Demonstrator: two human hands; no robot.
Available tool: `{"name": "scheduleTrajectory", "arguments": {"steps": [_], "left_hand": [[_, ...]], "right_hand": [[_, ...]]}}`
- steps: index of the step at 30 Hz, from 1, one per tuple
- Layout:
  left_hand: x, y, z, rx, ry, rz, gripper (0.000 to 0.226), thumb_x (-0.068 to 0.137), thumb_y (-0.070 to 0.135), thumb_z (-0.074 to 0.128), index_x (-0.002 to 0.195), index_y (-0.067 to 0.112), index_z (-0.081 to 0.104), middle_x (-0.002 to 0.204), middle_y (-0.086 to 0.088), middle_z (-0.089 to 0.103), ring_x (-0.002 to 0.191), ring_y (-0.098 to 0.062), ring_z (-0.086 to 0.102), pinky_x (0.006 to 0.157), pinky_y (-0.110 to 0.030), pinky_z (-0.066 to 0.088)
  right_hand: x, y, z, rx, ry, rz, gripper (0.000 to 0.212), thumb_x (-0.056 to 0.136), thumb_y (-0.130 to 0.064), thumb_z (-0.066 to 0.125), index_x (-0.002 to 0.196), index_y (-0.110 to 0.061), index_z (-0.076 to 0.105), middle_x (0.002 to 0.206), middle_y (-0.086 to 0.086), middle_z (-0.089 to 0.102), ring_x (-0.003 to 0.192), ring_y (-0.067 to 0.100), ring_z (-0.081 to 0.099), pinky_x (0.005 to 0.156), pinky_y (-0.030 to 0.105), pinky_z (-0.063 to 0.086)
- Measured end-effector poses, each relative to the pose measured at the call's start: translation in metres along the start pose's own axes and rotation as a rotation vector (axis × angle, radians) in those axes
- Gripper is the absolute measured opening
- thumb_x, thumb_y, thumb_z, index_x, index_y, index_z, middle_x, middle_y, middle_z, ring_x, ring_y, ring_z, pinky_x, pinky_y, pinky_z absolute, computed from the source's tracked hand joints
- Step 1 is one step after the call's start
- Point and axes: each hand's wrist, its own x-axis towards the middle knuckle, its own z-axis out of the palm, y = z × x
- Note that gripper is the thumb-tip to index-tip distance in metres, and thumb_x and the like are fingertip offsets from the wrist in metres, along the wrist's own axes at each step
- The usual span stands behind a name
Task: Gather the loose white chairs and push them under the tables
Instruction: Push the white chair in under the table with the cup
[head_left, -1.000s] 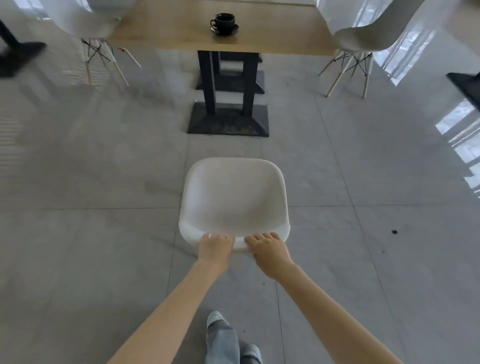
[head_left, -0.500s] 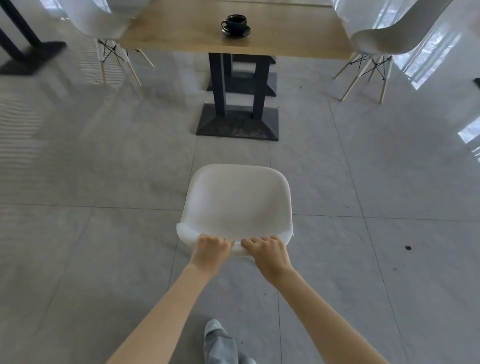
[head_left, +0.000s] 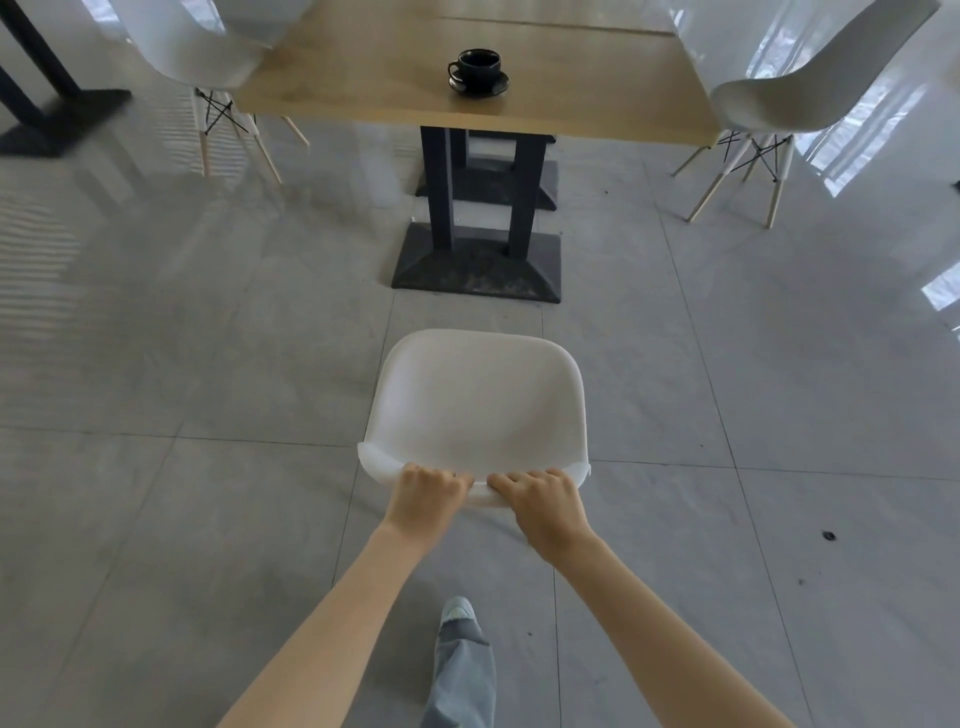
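chair on its way to the table

a white moulded plastic chair (head_left: 475, 400) stands on the grey tiled floor (head_left: 156, 519), short of the wooden tabletop (head_left: 571, 88). left hand (head_left: 426, 499) and right hand (head_left: 545, 506) curl over its backrest. next, likely: push straight, clearing the black pedestal base (head_left: 478, 267).

Looking steeply forward and down from head height, wide-angle, close over the white moulded plastic chair (head_left: 475, 410) at centre frame, facing the wooden rectangular table (head_left: 467, 111) at top.
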Motion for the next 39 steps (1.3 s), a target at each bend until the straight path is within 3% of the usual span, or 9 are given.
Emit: {"name": "scheduleTrajectory", "arguments": {"steps": [5, 7, 8, 10, 16, 19, 24, 34, 39], "left_hand": [[0.054, -0.022, -0.001, -0.015, 0.011, -0.004, 0.042, 0.008, 0.013, 0.087, 0.037, 0.022, 0.058, 0.025, 0.002, 0.052, 0.021, -0.01, 0.052, 0.035, -0.009, 0.039], [0.075, -0.029, -0.001, -0.023, 0.016, 0.0, 0.041, 0.009, 0.015, 0.088, 0.037, 0.021, 0.058, 0.024, 0.001, 0.051, 0.021, -0.011, 0.051, 0.035, -0.009, 0.039], [0.087, -0.033, -0.001, -0.025, 0.016, 0.005, 0.04, 0.01, 0.016, 0.088, 0.037, 0.021, 0.058, 0.024, 0.001, 0.051, 0.021, -0.011, 0.051, 0.035, -0.009, 0.039], [0.109, -0.042, -0.002, -0.022, 0.018, 0.015, 0.039, 0.013, 0.018, 0.089, 0.037, 0.021, 0.059, 0.024, 0.001, 0.051, 0.02, -0.011, 0.051, 0.035, -0.009, 0.039], [0.169, -0.067, -0.007, -0.03, 0.036, 0.02, 0.039, 0.014, 0.017, 0.09, 0.037, 0.021, 0.059, 0.023, 0.0, 0.05, 0.02, -0.011, 0.05, 0.034, -0.009, 0.039], [0.197, -0.077, -0.011, -0.027, 0.039, 0.029, 0.039, 0.013, 0.016, 0.09, 0.036, 0.02, 0.058, 0.023, 0.0, 0.049, 0.019, -0.011, 0.049, 0.033, -0.009, 0.039], [0.245, -0.093, -0.011, -0.026, 0.021, 0.035, 0.037, 0.023, 0.021, 0.094, 0.04, 0.023, 0.061, 0.026, 0.0, 0.053, 0.022, -0.011, 0.052, 0.033, -0.012, 0.041], [0.347, -0.121, -0.025, -0.042, 0.025, 0.001, 0.039, 0.019, 0.024, 0.094, 0.041, 0.025, 0.062, 0.026, 0.001, 0.054, 0.023, -0.009, 0.053, 0.033, -0.012, 0.041], [0.388, -0.129, -0.028, -0.058, 0.025, -0.013, 0.038, 0.02, 0.021, 0.093, 0.04, 0.021, 0.061, 0.026, 0.0, 0.053, 0.023, -0.011, 0.053, 0.034, -0.011, 0.041]], "right_hand": [[0.053, 0.024, -0.019, 0.017, -0.023, -0.017, 0.037, 0.081, 0.002, 0.048, 0.114, -0.016, 0.056, 0.1, 0.006, 0.07, 0.092, 0.029, 0.065, 0.08, 0.036, 0.046], [0.07, 0.029, -0.031, -0.04, 0.001, -0.028, 0.032, 0.069, -0.005, 0.068, 0.097, -0.021, 0.066, 0.08, -0.001, 0.073, 0.072, 0.022, 0.07, 0.066, 0.029, 0.051], [0.08, 0.032, -0.036, -0.089, -0.011, -0.032, 0.034, 0.053, -0.01, 0.08, 0.081, -0.025, 0.069, 0.063, -0.006, 0.071, 0.056, 0.016, 0.068, 0.054, 0.022, 0.052], [0.1, 0.041, -0.041, -0.121, 0.016, -0.009, 0.037, 0.037, -0.012, 0.086, 0.067, -0.027, 0.068, 0.048, -0.008, 0.066, 0.041, 0.012, 0.063, 0.043, 0.017, 0.049], [0.157, 0.066, -0.055, -0.072, -0.002, 0.026, 0.03, 0.076, -0.002, 0.061, 0.101, -0.018, 0.063, 0.086, 0.002, 0.073, 0.079, 0.026, 0.069, 0.073, 0.031, 0.05], [0.182, 0.078, -0.066, -0.084, 0.001, 0.039, 0.03, 0.066, -0.003, 0.071, 0.091, -0.02, 0.066, 0.075, -0.002, 0.073, 0.068, 0.022, 0.069, 0.064, 0.027, 0.051], [0.227, 0.107, -0.068, -0.038, -0.038, 0.01, 0.03, 0.088, -0.007, 0.048, 0.115, -0.019, 0.053, 0.106, 0.003, 0.069, 0.096, 0.027, 0.064, 0.084, 0.035, 0.045], [0.318, 0.165, -0.09, -0.026, 0.0, -0.016, 0.03, 0.084, -0.005, 0.055, 0.111, -0.02, 0.057, 0.099, 0.002, 0.072, 0.09, 0.027, 0.067, 0.08, 0.034, 0.048], [0.354, 0.188, -0.099, -0.005, -0.04, -0.012, 0.026, 0.09, -0.011, 0.051, 0.114, -0.02, 0.053, 0.107, 0.002, 0.069, 0.098, 0.028, 0.064, 0.085, 0.035, 0.044]]}}
